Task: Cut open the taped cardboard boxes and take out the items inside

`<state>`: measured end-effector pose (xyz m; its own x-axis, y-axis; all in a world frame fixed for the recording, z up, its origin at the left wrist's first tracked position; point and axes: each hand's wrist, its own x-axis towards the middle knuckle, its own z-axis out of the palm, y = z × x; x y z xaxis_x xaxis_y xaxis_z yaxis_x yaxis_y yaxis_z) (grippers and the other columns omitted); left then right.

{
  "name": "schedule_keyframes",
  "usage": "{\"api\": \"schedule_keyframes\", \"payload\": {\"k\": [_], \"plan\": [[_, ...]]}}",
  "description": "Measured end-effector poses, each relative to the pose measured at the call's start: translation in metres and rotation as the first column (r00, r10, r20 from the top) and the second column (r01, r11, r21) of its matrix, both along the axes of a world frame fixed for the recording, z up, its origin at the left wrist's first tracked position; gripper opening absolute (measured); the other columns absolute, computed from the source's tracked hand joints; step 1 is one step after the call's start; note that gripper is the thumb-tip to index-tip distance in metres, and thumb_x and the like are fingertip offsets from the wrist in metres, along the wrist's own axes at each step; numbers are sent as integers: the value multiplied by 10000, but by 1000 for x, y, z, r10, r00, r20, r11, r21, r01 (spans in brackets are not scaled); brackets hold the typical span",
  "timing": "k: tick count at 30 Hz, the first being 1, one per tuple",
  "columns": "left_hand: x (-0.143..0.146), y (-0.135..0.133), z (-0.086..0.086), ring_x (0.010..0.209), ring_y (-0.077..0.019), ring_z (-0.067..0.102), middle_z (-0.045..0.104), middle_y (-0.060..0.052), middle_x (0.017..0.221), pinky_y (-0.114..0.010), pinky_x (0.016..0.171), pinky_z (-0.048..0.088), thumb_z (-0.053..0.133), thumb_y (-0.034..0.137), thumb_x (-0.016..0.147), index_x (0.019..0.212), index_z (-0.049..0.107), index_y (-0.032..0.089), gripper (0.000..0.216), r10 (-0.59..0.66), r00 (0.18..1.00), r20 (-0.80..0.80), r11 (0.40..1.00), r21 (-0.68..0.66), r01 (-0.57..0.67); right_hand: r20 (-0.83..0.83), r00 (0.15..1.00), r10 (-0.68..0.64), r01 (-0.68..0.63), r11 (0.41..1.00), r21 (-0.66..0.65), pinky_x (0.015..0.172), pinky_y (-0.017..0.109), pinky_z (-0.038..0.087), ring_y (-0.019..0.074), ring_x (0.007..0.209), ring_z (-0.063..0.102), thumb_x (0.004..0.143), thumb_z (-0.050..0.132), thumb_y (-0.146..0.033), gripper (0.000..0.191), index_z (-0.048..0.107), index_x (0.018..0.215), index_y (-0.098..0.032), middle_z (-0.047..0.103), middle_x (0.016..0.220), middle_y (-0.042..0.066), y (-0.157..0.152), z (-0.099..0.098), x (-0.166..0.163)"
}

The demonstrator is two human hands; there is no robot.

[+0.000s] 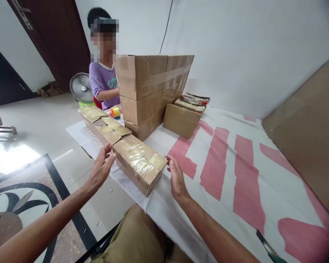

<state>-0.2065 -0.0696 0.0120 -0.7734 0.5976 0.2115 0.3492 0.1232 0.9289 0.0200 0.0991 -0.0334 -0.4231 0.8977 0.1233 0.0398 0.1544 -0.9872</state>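
Observation:
A cardboard box [141, 159] with shiny clear tape over its top lies at the near edge of the table, at the end of a row of taped boxes [106, 126]. At the box's left side, my left hand [102, 165] is open, its fingertips at the seam between this box and the one behind. My right hand [177, 177] stands by the right corner, fingers stretched and apart, palm facing the box. Its fingertips are at or very close to the corner; contact is unclear. Neither hand wraps around anything.
Behind the row rises a stack of taped cartons [150, 76]. Beside it sits a smaller box [182, 120] with raised flaps. A tape roll [115, 112], a knife [267, 246] and a large cardboard panel [309, 135] are around. Across the table is a person in purple [105, 82]; a fan [82, 87] stands behind.

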Motion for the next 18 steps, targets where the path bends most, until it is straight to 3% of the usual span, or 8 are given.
{"api": "schedule_keyframes", "payload": {"k": [3, 8, 11, 14, 18], "plan": [[8, 13, -14, 1345, -292, 582, 589, -148, 1452, -442, 1134, 478, 591, 479, 888, 1442, 497, 213, 622, 30, 998, 59, 996, 88, -35, -78, 997, -12, 11, 1000, -13, 1155, 497, 470, 294, 1358, 582, 970, 366, -791, 724, 664, 1322, -234, 672, 1405, 110, -15, -1, -15], [35, 7, -10, 1210, -269, 620, 638, -110, 1257, -394, 1033, 530, 585, 486, 903, 1455, 505, 212, 621, 92, 994, 61, 995, 32, -94, -156, 985, -72, 57, 994, -93, 1055, 481, 548, 315, 1208, 675, 926, 326, -868, 805, 726, 1131, -201, 774, 1176, 109, -20, 2, -8], [69, -4, -5, 1094, -263, 649, 638, -102, 1231, -383, 924, 566, 627, 515, 871, 1382, 579, 212, 596, -37, 998, 56, 999, -26, 39, -167, 976, -141, 100, 967, -234, 902, 491, 612, 341, 1057, 739, 884, 303, -918, 846, 711, 1043, -195, 796, 986, 115, -11, 5, 26], [111, -8, -4, 1035, -257, 654, 645, -102, 1214, -369, 829, 576, 685, 515, 824, 1301, 635, 219, 564, -193, 980, 56, 979, -47, 196, -155, 962, -223, 153, 916, -371, 822, 488, 626, 352, 962, 761, 812, 416, -955, 793, 682, 955, -222, 773, 831, 100, 0, 9, 80], [162, -6, -9, 987, -247, 651, 650, -83, 1118, -371, 815, 577, 707, 479, 824, 1277, 640, 243, 515, -317, 946, 62, 947, -35, 319, -66, 950, -304, 252, 875, -413, 765, 456, 623, 341, 880, 761, 731, 512, -979, 740, 619, 773, -248, 712, 682, 73, 5, 18, 147]]}}
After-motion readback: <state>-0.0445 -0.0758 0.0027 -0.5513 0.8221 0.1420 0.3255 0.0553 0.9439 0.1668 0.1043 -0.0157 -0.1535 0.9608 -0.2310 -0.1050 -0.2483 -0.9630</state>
